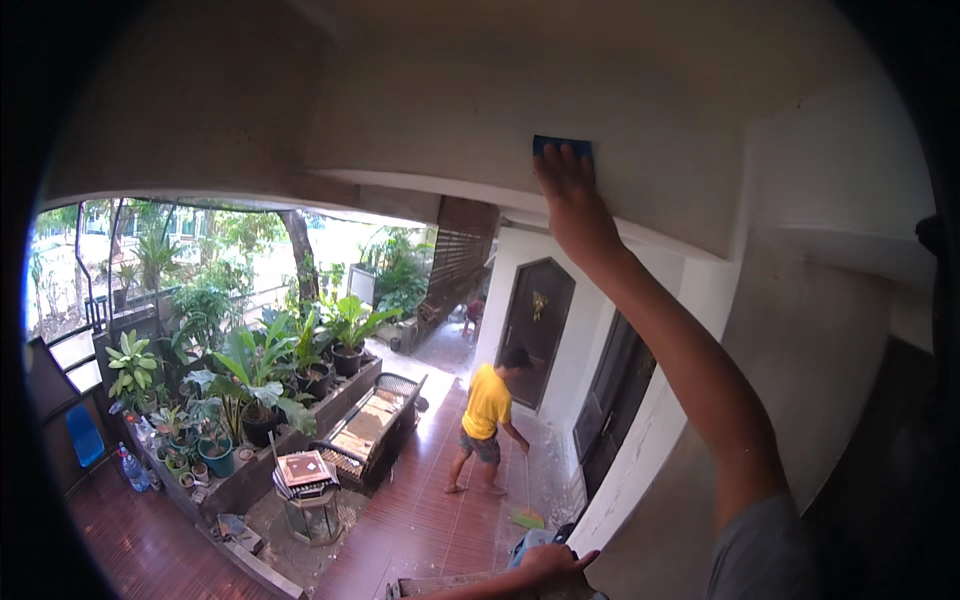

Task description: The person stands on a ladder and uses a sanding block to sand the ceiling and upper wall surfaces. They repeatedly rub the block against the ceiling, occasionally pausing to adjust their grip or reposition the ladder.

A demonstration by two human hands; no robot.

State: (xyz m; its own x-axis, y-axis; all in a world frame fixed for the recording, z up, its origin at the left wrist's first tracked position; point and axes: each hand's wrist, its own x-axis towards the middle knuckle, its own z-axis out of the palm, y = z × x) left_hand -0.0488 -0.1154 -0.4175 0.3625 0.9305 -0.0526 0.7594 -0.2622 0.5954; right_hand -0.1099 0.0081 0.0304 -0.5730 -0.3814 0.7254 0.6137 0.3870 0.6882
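Raised overhead, my right hand (574, 192) presses a flat blue rectangular sheet (562, 142), which looks like sandpaper, against the pale painted overhead surface (430, 125). Its fingers lie over the sheet, and the arm stretches up from a grey sleeve. At the bottom edge, my left hand (552, 566) is closed, with the thumb pointing right. What it grips is hidden. Beside it are a blue-grey object (528, 540), partly covered, and a slatted wooden edge (425, 586).
Below, a person in a yellow shirt (488, 400) holds a broom with green bristles (527, 519) on the reddish tiled floor (400, 520). A bench (370, 425), a glass-sided stand (313, 515) and potted plants (255, 385) are to the left. Dark doors (540, 330) line the white wall.
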